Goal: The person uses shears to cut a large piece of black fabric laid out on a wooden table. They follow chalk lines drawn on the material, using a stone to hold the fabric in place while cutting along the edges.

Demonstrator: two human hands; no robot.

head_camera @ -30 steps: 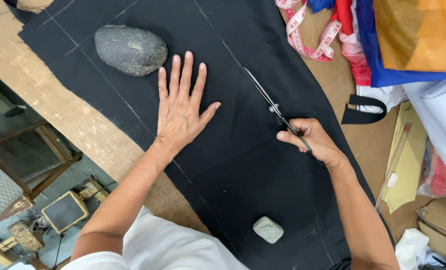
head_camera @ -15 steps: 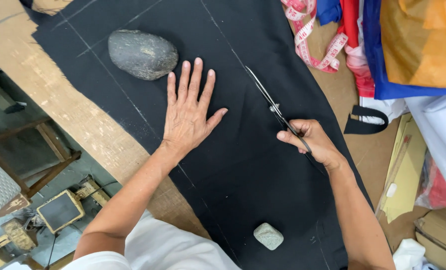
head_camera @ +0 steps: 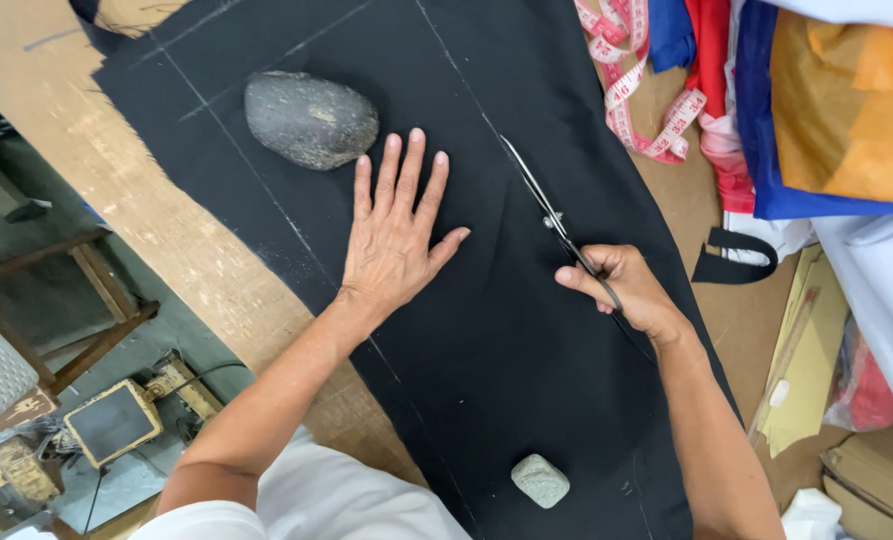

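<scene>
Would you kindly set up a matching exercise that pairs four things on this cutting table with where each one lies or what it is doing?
Things:
1. left hand
2. right hand
3. large dark stone
4. small pale stone

Places or states:
A. sits on the black cloth near its lower edge
B. grips the scissors along a chalk line
C. pressed flat, fingers spread, on the cloth
D. rests on the cloth beyond the flat hand's fingertips

Pairs: 1-C, 2-B, 3-D, 4-A

The black cloth (head_camera: 486, 350) lies open between the left hand (head_camera: 391, 240) and the scissors (head_camera: 556, 225). A large grey stone (head_camera: 309, 118) blocks the upper left, a small stone (head_camera: 540, 480) the bottom, and a measuring tape (head_camera: 631, 110) with piled fabrics (head_camera: 826, 110) the right.
</scene>
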